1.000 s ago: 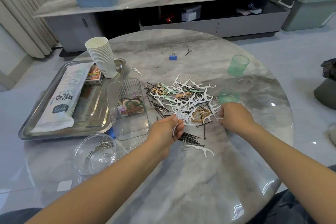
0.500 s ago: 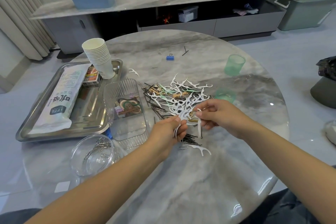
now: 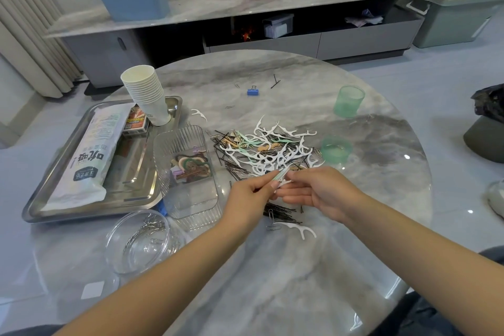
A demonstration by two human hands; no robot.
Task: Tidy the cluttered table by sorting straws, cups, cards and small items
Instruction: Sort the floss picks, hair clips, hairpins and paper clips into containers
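Both hands meeting low over the round marble bench, just at the near edge of a loose pile of floss picks mixed with dark hairpins and paper clips. Left hand pinched on a small bunch of picks, white and pale green, thumb and forefinger closed around the stems. Right hand touching the same bunch from the other side, fingers half curled and loosely spread beneath it; cannot tell whether gripping or only steadying. One stray white pick lying on the bench just nearer than the hands, beside a heap of hairpins. Left of the hands, a clear ribbed rectangular box with hair ties inside, and nearer still a clear round bowl holding paper clips. Further left, a steel tray carrying a stack of paper cups, a long white packet and a small card box. Beyond the pile, a blue binder clip and two green translucent cups, well apart from the hands.
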